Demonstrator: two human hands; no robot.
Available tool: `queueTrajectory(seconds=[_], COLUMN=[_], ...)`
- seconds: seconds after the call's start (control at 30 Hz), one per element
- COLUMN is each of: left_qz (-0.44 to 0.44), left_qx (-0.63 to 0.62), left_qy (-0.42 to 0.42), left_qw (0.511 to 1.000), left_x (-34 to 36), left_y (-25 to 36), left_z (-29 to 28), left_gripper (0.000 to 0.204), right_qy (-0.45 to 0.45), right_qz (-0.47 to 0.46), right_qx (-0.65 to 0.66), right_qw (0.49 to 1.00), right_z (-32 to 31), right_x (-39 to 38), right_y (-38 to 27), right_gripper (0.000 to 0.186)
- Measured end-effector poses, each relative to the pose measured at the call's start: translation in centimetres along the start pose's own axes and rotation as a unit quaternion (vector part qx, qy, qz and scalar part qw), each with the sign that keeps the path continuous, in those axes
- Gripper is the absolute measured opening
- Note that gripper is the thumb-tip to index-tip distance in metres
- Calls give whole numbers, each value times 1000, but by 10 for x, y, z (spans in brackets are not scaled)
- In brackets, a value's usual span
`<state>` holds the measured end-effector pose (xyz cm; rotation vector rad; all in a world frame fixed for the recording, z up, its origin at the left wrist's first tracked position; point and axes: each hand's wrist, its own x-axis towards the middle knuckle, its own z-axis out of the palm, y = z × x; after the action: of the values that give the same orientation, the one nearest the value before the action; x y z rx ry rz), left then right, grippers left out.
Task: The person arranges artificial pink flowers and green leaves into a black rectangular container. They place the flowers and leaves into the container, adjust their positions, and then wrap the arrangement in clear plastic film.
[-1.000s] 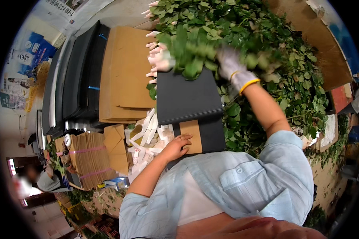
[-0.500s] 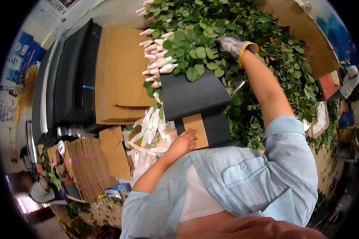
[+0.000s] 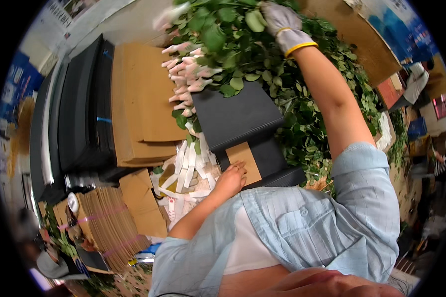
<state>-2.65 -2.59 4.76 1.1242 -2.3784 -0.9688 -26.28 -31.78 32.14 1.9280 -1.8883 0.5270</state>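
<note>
My left hand [image 3: 233, 179] lies with its fingers stretched on a brown cardboard piece [image 3: 244, 157], which rests on a black folded sheet [image 3: 267, 159]. A larger black panel [image 3: 238, 113] stands just beyond it. At the far side, my right hand [image 3: 283, 25], in a grey glove with a yellow cuff, grips a leafy flower stem [image 3: 215, 37] over the pile. The stem's pale sleeved bud [image 3: 169, 17] is smeared by motion at the far left of the leaves. The gloved fingertips are partly hidden by leaves.
A heap of leafy stems [image 3: 327, 74] covers the far right, with white-and-pink sleeved buds [image 3: 191, 72] along its left side. White sleeves [image 3: 187, 163] lie beside my left hand. Brown cardboard sheets [image 3: 143, 99] and stacked black sheets [image 3: 77, 114] stand at left. Co-workers [image 3: 52, 265] appear at the edges.
My gloved right hand has moved farther away, and the leafy stem with its sleeved bud has risen with it. My left hand stays on the cardboard piece.
</note>
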Motion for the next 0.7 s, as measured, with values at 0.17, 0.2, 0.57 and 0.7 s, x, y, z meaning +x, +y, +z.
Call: queueTrajectory(seconds=[0.17, 0.2, 0.57, 0.7], left_qz=[20, 17, -10, -6], left_qx=[16, 15, 2, -15], left_qy=[-1, -1, 21, -9], left_qw=[1000, 1000, 1000, 1000], left_x=[1, 0, -8, 2], left_y=[-8, -7, -4, 4], left_z=[3, 4, 0, -4], left_gripper=[21, 21, 23, 23], right_qy=[138, 43, 106, 247], right_qz=[-76, -31, -97, -118], right_qx=[42, 34, -78, 21], right_qw=[987, 998, 986, 962], right_z=[49, 47, 106, 162], right_x=[-3, -4, 2, 93], right_y=[-23, -26, -8, 45], right_gripper=[16, 20, 26, 18])
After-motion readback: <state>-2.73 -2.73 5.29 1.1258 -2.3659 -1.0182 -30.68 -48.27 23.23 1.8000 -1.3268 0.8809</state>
